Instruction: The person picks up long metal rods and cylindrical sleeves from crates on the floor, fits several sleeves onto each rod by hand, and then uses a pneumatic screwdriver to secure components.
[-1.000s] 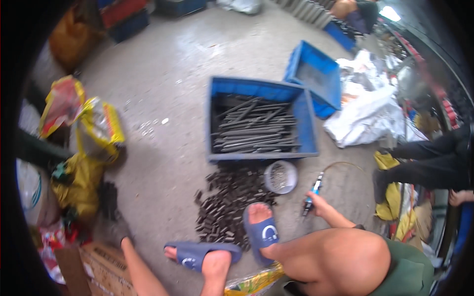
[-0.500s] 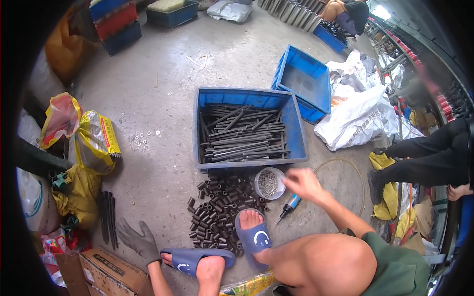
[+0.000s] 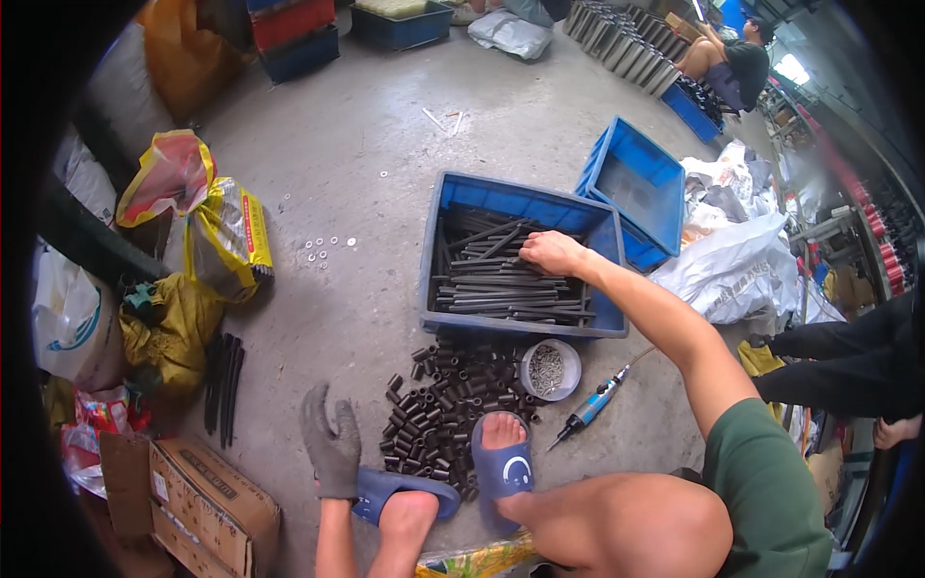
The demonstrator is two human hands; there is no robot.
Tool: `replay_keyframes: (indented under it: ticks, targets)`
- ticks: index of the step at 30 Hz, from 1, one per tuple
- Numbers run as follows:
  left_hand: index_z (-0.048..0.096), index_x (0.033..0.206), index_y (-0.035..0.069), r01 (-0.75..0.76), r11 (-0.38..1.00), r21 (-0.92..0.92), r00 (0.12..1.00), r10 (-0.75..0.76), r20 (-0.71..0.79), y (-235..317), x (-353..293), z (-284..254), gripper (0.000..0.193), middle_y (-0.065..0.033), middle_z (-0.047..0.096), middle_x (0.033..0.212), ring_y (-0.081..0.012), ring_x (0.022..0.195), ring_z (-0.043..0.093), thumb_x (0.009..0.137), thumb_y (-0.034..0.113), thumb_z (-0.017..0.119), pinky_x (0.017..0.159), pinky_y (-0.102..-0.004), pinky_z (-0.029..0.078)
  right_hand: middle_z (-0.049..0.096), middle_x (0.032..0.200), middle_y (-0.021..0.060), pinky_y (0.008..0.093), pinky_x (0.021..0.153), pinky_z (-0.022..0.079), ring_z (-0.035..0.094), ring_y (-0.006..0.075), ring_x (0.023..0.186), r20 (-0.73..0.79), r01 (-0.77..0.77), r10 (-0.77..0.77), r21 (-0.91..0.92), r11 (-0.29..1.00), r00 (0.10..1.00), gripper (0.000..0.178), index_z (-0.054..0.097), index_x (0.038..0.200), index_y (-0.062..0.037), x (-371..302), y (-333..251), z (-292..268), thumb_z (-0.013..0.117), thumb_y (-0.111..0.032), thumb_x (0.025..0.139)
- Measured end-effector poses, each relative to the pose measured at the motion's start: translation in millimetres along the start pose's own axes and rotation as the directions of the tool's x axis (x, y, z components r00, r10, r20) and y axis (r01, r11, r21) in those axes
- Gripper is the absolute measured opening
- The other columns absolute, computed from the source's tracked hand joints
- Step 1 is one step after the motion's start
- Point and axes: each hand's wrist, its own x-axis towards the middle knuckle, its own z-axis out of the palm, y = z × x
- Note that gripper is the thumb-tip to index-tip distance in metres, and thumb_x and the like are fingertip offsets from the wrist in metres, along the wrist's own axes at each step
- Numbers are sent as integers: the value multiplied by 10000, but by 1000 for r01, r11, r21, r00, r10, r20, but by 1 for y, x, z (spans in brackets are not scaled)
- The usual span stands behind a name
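A blue plastic bin [image 3: 525, 326] holds many thin dark rods [image 3: 515, 294], most lying crosswise. My bare right hand [image 3: 551, 253] reaches into its right half, with curled fingers down on the rods; what they grip is hidden. My left hand [image 3: 330, 441], in a grey glove, hangs above the floor beside my left foot, fingers apart and nothing in it. In front of the bin lies a heap of short dark tube pieces [image 3: 429, 414]. Right of the heap stands a white tub [image 3: 575, 371] of small metal pins or screws [image 3: 546, 369]. A blue-and-black power screwdriver [image 3: 594, 407] lies on the floor nearby.
A second blue bin [image 3: 636, 183] stands behind, beside white sacks [image 3: 732, 270]. At left are a yellow bag [image 3: 226, 236], several dark rods [image 3: 224, 390] and a cardboard box [image 3: 207, 501]. Small washers [image 3: 323, 252] dot the floor. Another person's legs [image 3: 848, 337] are at right.
My right hand has moved from beside the white tub up into the bin of rods. My gloved left hand has turned upright and shifted right. The view has shifted, too.
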Motion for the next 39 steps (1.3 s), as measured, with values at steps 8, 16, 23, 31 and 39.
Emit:
replay_keyframes:
  ticks: [8,16,23,31,39]
  targets:
    - [691,1301,20,207,897,-390,942,-76,326,89,27,-5,346,-189,721,1243,-332,1151,697,991,174,680,1018,-410,528,666,936,147,437,759,549,633,356,881,-577,-44,108,124,991,810,301,647,1052,-4,-35,-67,-75,754,16,771]
    - [643,1349,38,-365,819,-444,918,396,-25,193,101,-8,422,-219,717,1181,-428,1085,691,942,136,698,961,-460,548,733,911,145,375,650,565,689,288,735,-861,300,82,261,917,501,361,723,1032,24,-16,-221,-233,821,68,687]
    - [697,1300,3,458,703,-544,859,-191,476,104,57,-52,274,-50,766,1105,-81,818,627,1059,127,655,674,-259,510,684,1082,184,412,754,575,709,372,883,-576,392,354,791,470,737,362,668,1237,-17,76,-283,-185,769,-75,894]
    - [731,1262,44,246,774,-584,944,-327,-35,-15,-19,18,237,-40,764,1127,-88,1002,674,1042,122,689,867,-278,539,649,987,171,494,850,572,676,405,975,-178,91,4,519,850,984,319,680,1123,-51,94,-305,-23,760,-133,825]
    - [716,1304,54,282,802,-527,951,-306,42,-16,-25,29,272,-73,760,1240,-109,1109,674,1036,84,682,973,-280,524,634,1064,193,501,876,569,667,426,1011,-130,54,28,587,808,991,497,644,1248,-37,71,-314,-9,688,15,755]
